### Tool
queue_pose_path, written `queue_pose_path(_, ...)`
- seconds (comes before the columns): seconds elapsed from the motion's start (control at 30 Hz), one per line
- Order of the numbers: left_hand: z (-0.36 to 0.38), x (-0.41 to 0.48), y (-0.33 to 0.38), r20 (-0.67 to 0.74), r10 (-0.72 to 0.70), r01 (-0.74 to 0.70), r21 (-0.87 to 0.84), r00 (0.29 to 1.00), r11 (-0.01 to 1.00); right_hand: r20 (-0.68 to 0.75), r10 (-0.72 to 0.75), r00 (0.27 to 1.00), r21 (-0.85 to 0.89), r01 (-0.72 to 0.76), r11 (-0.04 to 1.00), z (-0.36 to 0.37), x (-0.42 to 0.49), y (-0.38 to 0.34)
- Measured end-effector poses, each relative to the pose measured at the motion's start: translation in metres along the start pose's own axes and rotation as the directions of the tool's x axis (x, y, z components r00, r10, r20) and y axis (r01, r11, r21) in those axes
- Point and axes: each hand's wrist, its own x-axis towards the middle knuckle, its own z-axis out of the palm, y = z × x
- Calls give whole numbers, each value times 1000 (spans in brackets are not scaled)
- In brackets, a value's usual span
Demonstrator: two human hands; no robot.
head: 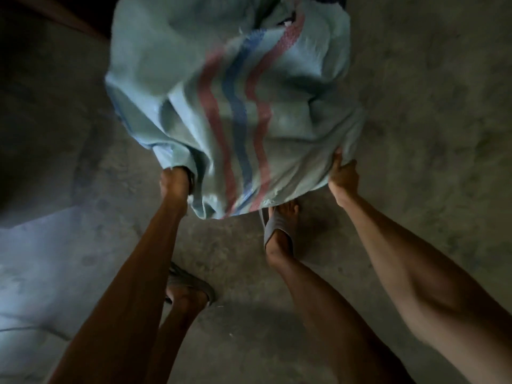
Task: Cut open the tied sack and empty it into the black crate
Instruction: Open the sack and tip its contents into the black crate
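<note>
Pale-blue woven sack [232, 106] hangs upended over the concrete floor [415, 106]; left hand [176, 181] and right hand [342, 176] each clutch its near edge.

A bare concrete floor [415, 92] is filling most of the view, grey and mottled with darker stains. A pale patch of light [36, 267] is lying on the floor at the left edge. Two feet are standing on it: the left foot in a grey sandal [191, 286] and the right foot in a grey sandal [277, 225] further forward. A dark, dim area [33, 79] is showing at the upper left.
</note>
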Motion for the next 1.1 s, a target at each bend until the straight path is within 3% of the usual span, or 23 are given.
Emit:
queue_pose_path(0.1, -45, -42, -34, -72, 79, -59, 246, 994, 967, -46, -297, 954, -214, 281, 936, -19, -57, 3)
queue_pose_path(0.27, -143, -125, -23, -50, 241, -221, 257, 969, 941, -45, -504, 862, -208, 486, 849, -86, -184, -41)
queue_pose_path(0.4, -201, -209, 81, 20, 419, -417, 138, 908, 898, -111, -609, 786, -52, 607, 793, -167, -296, -104)
queue_pose_path(0.5, -244, -283, 175, 151, 613, -607, -90, 776, 790, -130, -599, 790, 86, 611, 787, -228, -370, -166)
queue_pose_path(0.6, -280, -357, 270, 215, 706, -653, -272, 674, 707, -139, -582, 801, 186, 599, 779, -299, -434, -242)
queue_pose_path(0.67, -296, -399, 331, 179, 725, -665, -298, 665, 684, -155, -620, 769, 205, 639, 741, -348, -470, -294)
queue_pose_path(0.73, -310, -432, 385, 139, 694, -634, -311, 707, 708, -174, -646, 743, 206, 669, 714, -391, -500, -343)
queue_pose_path(0.83, -329, -458, 445, 173, 607, -555, -271, 776, 786, -127, -608, 784, 241, 619, 747, -437, -524, -407)
queue_pose_path(0.87, -336, -466, 456, 191, 592, -568, -169, 783, 805, -58, -602, 797, 162, 602, 782, -451, -530, -424)
queue_pose_path(0.93, -351, -481, 460, 202, 572, -586, 10, 795, 810, 112, -568, 815, -166, 579, 798, -466, -535, -438)
queue_pose_path(1.0, -368, -488, 449, 186, 548, -572, 119, 816, 812, 197, -533, 823, -434, 561, 705, -471, -533, -431)
queue_pose_path(1.1, -402, -485, 436, 132, 527, -543, 234, 839, 806, 182, -537, 824, -661, 507, 554, -482, -511, -404)
